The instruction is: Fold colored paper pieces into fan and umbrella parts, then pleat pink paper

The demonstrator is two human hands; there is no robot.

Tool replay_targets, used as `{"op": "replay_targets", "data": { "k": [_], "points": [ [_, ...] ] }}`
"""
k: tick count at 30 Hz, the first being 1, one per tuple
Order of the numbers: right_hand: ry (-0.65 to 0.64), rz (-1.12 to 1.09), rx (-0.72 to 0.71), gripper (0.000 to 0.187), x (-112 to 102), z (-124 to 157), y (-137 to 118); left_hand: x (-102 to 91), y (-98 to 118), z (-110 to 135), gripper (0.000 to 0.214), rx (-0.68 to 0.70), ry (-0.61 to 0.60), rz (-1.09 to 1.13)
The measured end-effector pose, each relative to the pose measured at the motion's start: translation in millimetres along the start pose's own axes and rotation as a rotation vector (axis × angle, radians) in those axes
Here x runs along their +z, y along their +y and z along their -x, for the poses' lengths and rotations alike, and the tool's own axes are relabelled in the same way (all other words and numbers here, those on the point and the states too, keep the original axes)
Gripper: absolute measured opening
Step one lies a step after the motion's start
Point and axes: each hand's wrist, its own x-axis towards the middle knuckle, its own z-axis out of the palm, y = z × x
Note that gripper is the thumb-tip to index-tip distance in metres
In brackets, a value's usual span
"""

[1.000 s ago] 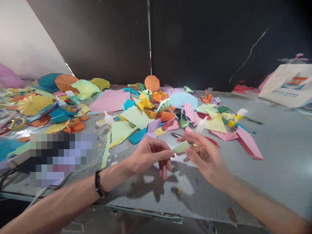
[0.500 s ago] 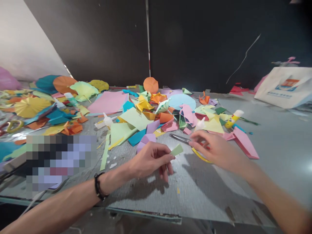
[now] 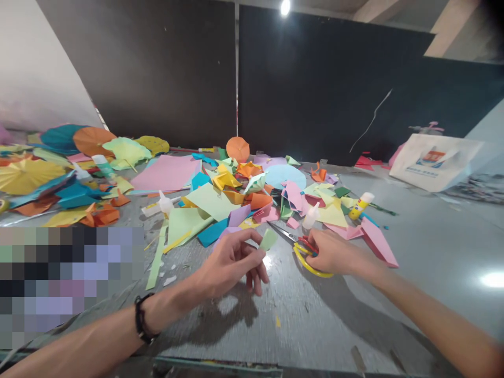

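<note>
Though apart, hands (image 3: 234, 261) on green paper (image 3: 269, 239), scissors (image 3: 290, 238).

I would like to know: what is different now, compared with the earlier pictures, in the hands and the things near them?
The right hand has left the small green paper, moved rightward and taken hold of the scissors by the handles. The view has also tilted upward, bringing a ceiling light into sight. The left hand still pinches the small green paper.
</note>
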Motion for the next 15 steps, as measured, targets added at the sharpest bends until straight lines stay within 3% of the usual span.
{"op": "replay_targets", "data": {
  "k": [4,9,15],
  "points": [
    [-0.052,-0.17,-0.055,0.021,-11,11,-10,-1.1,4,-2,0.031,0.048,0.046,0.039],
    [-0.034,-0.751,-0.355,0.044,-10,32,-21,0.6,8,-1,0.027,0.037,0.065,0.056],
    [0.062,-0.772,-0.391,0.055,22,48,-31,2.1,11,2,0.035,0.034,0.047,0.012]
  ]
}}
